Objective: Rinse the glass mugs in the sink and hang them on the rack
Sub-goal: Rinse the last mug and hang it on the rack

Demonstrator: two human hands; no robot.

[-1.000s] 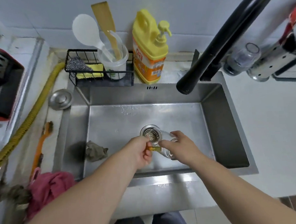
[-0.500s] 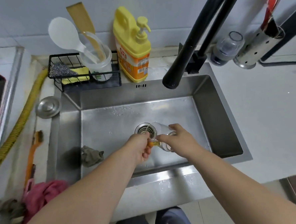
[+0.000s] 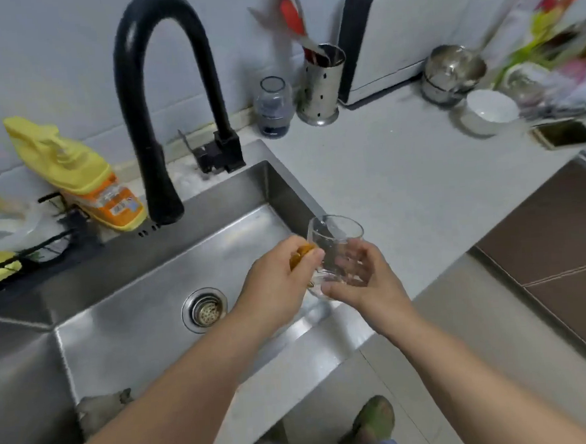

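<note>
Glass mug (image 3: 336,250) is held upright, mouth up, over the right front corner of the sink (image 3: 145,299); its amber handle is pinched by the left hand (image 3: 278,284), its body cupped by the right hand (image 3: 360,283), fingers curled round it

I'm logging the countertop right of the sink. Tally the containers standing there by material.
Glass: 1, the jar beside the utensil holder
Steel: 2, the perforated utensil holder and the steel pot
White ceramic: 1, the bowl
Total: 4
The glass mug in the hands is not counted.
</note>
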